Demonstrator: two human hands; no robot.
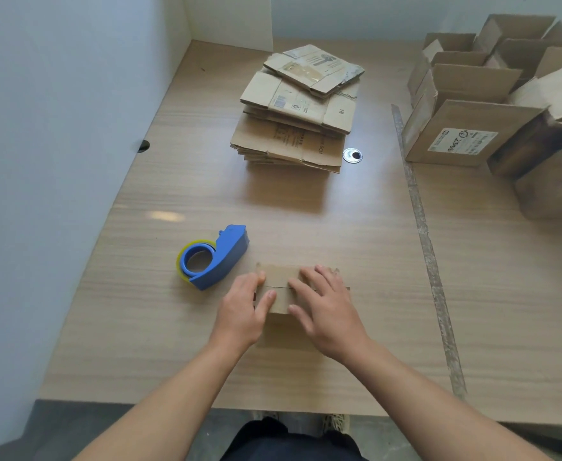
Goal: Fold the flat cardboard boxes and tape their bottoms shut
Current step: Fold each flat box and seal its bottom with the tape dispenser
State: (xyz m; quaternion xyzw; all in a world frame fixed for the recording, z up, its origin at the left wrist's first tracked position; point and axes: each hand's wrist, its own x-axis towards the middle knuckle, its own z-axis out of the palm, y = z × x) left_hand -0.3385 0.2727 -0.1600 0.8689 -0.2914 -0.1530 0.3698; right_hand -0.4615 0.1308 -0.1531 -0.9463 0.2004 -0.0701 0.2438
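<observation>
A single wide-angle view from the person's head looks forward and steeply down over the pale wood-grain table (306,221). Nearest, low and central, are the left hand (244,307) and right hand (327,309) on a small brown cardboard box (280,277); the pale wall (372,15) closes the top edge.

Light wood-grain laminate table (306,221): smooth, faint sheen. Blue tape dispenser (226,257), lower left of centre: glossy plastic, loaded with clear glossy tape. Stack of flat brown cardboard boxes (292,138), upper centre: matt, scuffed. Small brown cardboard box (279,277), lower centre: matt. Round grommet (352,155), centre: polished metal.
</observation>
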